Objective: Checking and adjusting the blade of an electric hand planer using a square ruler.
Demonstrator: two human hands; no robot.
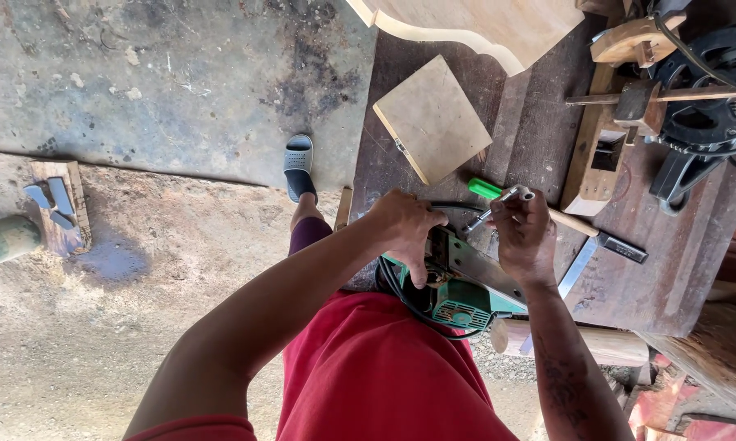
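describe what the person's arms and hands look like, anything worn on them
Both arms are bare all the way down; no gloves, watch or rings can be made out. The left hand and right hand are uncovered. The right forearm carries dark tattoo-like markings. The only sleeve showing is the short red sleeve at the left upper arm, matching the red garment below.

Your power tool [458, 286] sits at the near edge of the surface [539, 139], between your hands; the square board [432, 118] lies beyond it, the chisel [593, 241] to its right.
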